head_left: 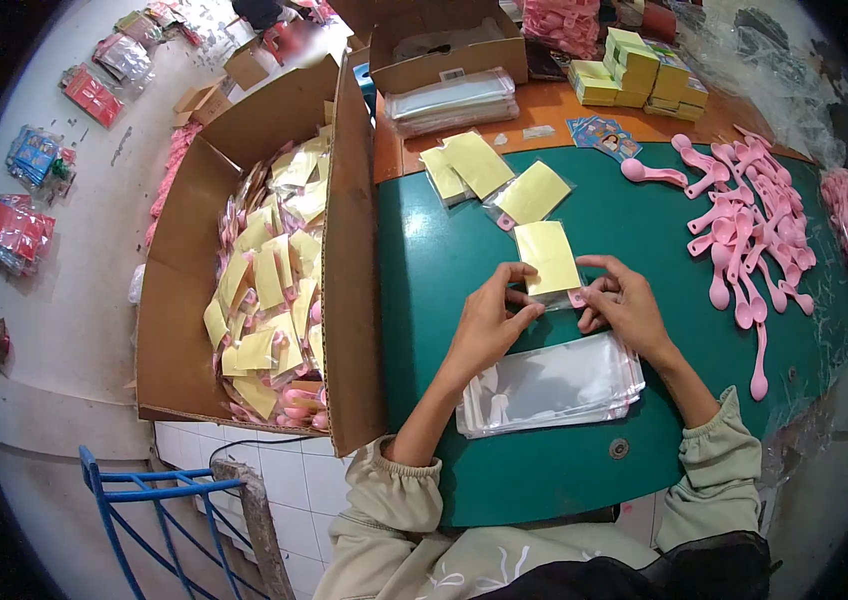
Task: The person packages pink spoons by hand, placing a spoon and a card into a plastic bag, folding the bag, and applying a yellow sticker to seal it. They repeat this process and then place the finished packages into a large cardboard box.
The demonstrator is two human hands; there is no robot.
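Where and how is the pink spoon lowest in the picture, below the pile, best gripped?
Probably pinch the spoon across its slim handle just above the bowl, coming from the near side with the right hand. The bowl points toward the person, apart from the other spoons, while the handle's far end reaches them.

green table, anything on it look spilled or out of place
Nothing serious: one pink spoon juts from the near end of the loose spoon pile, and another spoon pokes out at its upper left. The held packet shows no obvious damage.
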